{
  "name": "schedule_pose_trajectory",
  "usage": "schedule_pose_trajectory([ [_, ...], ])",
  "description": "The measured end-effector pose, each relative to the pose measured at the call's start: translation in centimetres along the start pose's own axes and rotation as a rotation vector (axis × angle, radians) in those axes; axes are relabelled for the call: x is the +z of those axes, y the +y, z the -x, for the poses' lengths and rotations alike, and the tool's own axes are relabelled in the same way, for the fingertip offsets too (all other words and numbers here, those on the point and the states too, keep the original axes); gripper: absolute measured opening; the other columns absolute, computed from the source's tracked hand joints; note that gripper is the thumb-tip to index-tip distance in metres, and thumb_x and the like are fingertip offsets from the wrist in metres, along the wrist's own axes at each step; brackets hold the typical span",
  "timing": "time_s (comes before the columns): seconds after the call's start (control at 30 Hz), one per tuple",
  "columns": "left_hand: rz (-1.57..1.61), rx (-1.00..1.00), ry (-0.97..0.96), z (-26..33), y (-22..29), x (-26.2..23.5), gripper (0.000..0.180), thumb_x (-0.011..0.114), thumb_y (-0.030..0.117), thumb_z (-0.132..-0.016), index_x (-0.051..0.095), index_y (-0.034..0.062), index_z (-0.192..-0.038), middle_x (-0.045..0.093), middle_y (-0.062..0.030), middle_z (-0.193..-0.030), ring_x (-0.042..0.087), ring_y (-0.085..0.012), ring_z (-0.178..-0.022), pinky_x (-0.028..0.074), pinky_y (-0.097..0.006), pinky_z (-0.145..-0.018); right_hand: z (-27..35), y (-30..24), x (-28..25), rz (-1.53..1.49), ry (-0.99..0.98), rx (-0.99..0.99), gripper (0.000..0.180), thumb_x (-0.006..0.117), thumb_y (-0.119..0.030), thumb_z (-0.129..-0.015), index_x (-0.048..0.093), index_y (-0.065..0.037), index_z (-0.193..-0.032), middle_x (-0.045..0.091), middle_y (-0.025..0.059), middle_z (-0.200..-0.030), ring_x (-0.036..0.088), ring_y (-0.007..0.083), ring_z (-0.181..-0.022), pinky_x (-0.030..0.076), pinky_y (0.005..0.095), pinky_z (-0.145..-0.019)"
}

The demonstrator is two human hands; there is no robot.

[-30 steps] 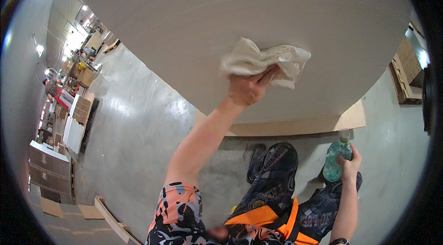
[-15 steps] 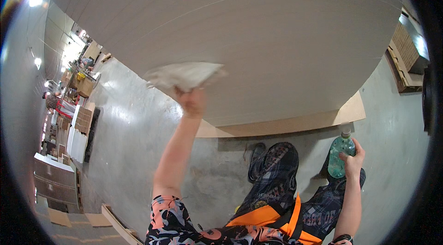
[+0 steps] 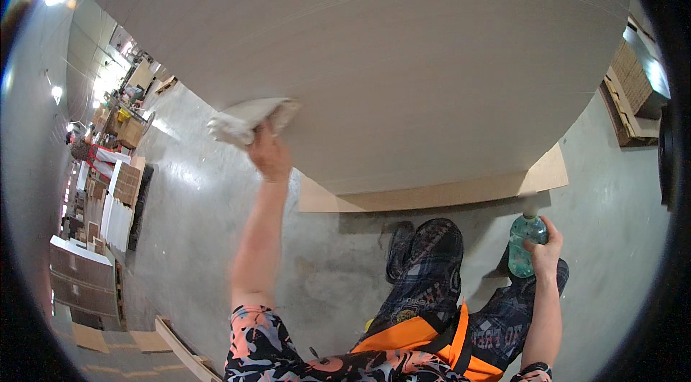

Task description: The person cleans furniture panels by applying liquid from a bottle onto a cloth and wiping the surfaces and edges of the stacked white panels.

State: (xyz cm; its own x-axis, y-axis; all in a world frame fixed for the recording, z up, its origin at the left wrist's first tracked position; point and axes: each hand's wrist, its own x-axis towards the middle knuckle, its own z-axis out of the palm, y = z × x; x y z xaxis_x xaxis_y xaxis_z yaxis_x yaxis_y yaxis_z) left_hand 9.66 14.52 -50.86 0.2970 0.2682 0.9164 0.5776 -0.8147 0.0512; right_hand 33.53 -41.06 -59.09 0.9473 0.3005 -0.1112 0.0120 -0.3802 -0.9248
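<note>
A large flat grey panel (image 3: pixel 432 87) fills the upper part of the view in front of me. At its left edge, my left hand (image 3: pixel 270 155) grips a whitish cloth (image 3: pixel 248 117), partly over the panel and partly past its rim. My right hand (image 3: pixel 545 246) is wrapped round a clear greenish plastic bottle (image 3: pixel 525 245), held upright low on the right, apart from the panel. The fingers on the bottle's far side are hidden.
Brown cardboard (image 3: pixel 432 198) sticks out beneath the panel's near edge. My legs (image 3: pixel 425 274) stand close by on the grey concrete floor (image 3: pixel 317 259). Stacked boards on a pallet (image 3: pixel 633 112) are at the right. Far left, another person (image 3: pixel 86 151) is near several stacks.
My left hand has swept the cloth leftward along the panel toward its left edge. The bottle in my right hand has shifted slightly left and down.
</note>
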Motion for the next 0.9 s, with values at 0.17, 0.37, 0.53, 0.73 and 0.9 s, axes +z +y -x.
schedule_pose_trajectory([
  [0.17,0.039,0.454,0.089,-3.5,9.8,1.4,0.029,0.065,0.017,-0.080,0.066,0.0032,-0.106,0.067,-0.0180,-0.103,0.064,-0.0339,-0.100,0.049,-0.043,-0.091,0.1,0.5,0.4,-0.053,0.054,0.060,0.063,0.068,0.015,-0.055,0.061,0.003,-0.117,0.068,0.0085,-0.103,0.064,0.0188,-0.095,0.050,0.0316,-0.089],
  [0.37,0.173,0.222,-0.064,-2.0,2.1,1.7,0.035,0.060,0.010,-0.079,0.066,0.0039,-0.112,0.067,-0.0153,-0.103,0.063,-0.0337,-0.091,0.050,-0.041,-0.081,1.3,-0.2,0.5,0.103,0.014,-0.046,0.050,0.069,0.008,-0.060,0.065,0.001,-0.110,0.071,0.0108,-0.094,0.066,0.0175,-0.089,0.051,0.0316,-0.084],
  [0.53,0.011,0.106,-0.017,-3.3,-0.2,0.2,0.036,0.056,0.004,-0.080,0.066,0.0018,-0.115,0.067,-0.0180,-0.115,0.061,-0.0382,-0.109,0.046,-0.043,-0.095,1.0,-2.2,-0.7,0.048,0.064,-0.058,0.056,0.073,0.009,-0.055,0.064,0.000,-0.110,0.068,0.0055,-0.094,0.063,0.0154,-0.091,0.049,0.0301,-0.087],
  [0.73,0.154,0.581,0.012,-6.1,16.4,4.4,0.028,0.062,0.014,-0.075,0.074,0.0110,-0.101,0.064,-0.0167,-0.120,0.056,-0.0397,-0.116,0.038,-0.053,-0.101,1.0,-0.8,-1.1,-0.072,0.233,-0.080,0.049,0.071,0.006,-0.059,0.066,-0.004,-0.108,0.070,0.0062,-0.090,0.066,0.0149,-0.087,0.051,0.0293,-0.081],
  [0.9,0.364,0.703,-0.099,-9.1,32.2,7.1,0.041,0.064,0.014,-0.081,0.066,0.0211,-0.122,0.056,-0.0185,-0.132,0.052,-0.0426,-0.121,0.039,-0.054,-0.103,1.1,-0.9,-0.4,-0.068,0.173,-0.104,0.046,0.070,0.002,-0.063,0.067,-0.005,-0.109,0.071,0.0087,-0.091,0.066,0.0155,-0.085,0.052,0.0290,-0.080],
])
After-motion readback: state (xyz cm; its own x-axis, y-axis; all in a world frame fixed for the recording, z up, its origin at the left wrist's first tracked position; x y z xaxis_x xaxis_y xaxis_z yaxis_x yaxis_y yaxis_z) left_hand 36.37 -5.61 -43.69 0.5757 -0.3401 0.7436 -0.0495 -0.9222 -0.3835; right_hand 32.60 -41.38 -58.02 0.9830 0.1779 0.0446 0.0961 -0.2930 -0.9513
